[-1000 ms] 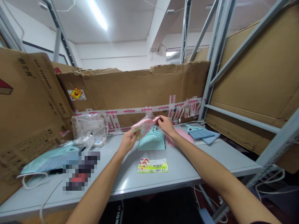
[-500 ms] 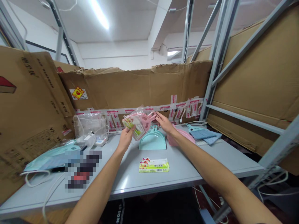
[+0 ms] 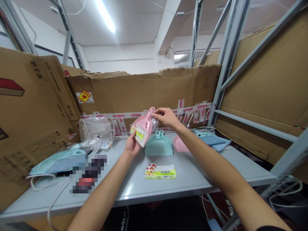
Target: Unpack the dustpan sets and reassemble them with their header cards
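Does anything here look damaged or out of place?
Yes: the cardboard panel behind the table has a ragged, uneven top edge, as if torn, and crooked tape strips cross its lower part. The pink dustpan-and-brush set in the left hand shows no obvious damage.

A pale grey worktop (image 3: 134, 176) with a smooth, slightly shiny surface spans the lower half of the frame. A teal dustpan (image 3: 158, 146) lies near the centre; to its right is a pink dustpan (image 3: 181, 144), partly hidden. Brushes with blue bristles (image 3: 213, 140) overlap at the right of the frame. A printed card (image 3: 160, 172) in white and yellow-green lies below centre. At the left are a teal item in clear wrapping (image 3: 57, 157), a pixelated dark-and-red object (image 3: 88, 176), a white cable (image 3: 51, 192) and, farther back, a clear plastic bag (image 3: 95, 128).
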`<state>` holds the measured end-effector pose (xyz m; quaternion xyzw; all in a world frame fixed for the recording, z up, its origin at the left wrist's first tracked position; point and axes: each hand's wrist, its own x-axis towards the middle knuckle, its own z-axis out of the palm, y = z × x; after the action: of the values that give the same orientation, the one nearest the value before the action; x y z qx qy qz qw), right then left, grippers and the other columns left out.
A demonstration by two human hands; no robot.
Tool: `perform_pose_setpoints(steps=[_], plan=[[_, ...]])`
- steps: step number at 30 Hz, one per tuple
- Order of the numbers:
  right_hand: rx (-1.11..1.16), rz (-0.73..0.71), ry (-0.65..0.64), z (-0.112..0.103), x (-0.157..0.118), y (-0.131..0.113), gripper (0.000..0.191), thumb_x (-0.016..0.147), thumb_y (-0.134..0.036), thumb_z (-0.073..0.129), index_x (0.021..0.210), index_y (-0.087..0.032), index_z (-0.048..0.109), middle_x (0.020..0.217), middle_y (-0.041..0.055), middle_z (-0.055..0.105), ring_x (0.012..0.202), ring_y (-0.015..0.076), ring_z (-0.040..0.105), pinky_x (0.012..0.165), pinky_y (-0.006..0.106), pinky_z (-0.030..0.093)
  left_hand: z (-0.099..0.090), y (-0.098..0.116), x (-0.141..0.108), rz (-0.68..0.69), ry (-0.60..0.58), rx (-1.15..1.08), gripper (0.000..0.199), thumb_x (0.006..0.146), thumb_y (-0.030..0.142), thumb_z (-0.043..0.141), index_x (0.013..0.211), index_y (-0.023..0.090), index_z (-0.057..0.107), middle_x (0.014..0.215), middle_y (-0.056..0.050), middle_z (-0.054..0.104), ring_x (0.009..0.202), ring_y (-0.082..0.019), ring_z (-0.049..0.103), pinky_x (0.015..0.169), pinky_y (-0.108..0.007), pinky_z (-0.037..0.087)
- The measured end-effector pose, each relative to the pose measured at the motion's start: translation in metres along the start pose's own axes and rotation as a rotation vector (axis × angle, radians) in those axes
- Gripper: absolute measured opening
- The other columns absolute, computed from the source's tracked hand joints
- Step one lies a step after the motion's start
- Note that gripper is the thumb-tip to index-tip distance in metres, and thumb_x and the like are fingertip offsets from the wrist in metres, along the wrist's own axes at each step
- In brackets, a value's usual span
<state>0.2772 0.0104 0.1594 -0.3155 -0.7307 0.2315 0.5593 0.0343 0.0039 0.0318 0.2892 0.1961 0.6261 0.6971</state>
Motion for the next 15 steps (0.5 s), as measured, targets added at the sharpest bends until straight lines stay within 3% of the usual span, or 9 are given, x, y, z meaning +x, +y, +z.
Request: perform_pose_setpoints(steps=[7,15], plan=[[0.131,0.034,0.138,0.011,0.024,-0.005,0.048,0.085,-0.064,0.09,0.093,-0.017,0.085,0.081,0.005,0.076,0.069,0.016,0.06,0.062,0.029,0.049,-0.012,0.008,0.009,0.035,0.087,-0.013,0.046,0.11,0.019,0.065,0.156,0.014,0.066,0.13,-0.014,0.087,0.115,-0.025,0.086,0.108,-0.037,0.069],[0.151,0.019,0.157,0.024,0.042,0.002,0.052,0.087,-0.067,0.089,0.099,-0.017,0.083,0.089,0.0066,0.078,0.076,0.0172,0.064,0.063,0.029,0.051,-0.017,0.018,0.011,0.063,0.152,-0.01,0.044,0.112,0.021,0.061,0.155,0.016,0.068,0.126,-0.013,0.088,0.119,-0.028,0.085,0.108,-0.041,0.07]])
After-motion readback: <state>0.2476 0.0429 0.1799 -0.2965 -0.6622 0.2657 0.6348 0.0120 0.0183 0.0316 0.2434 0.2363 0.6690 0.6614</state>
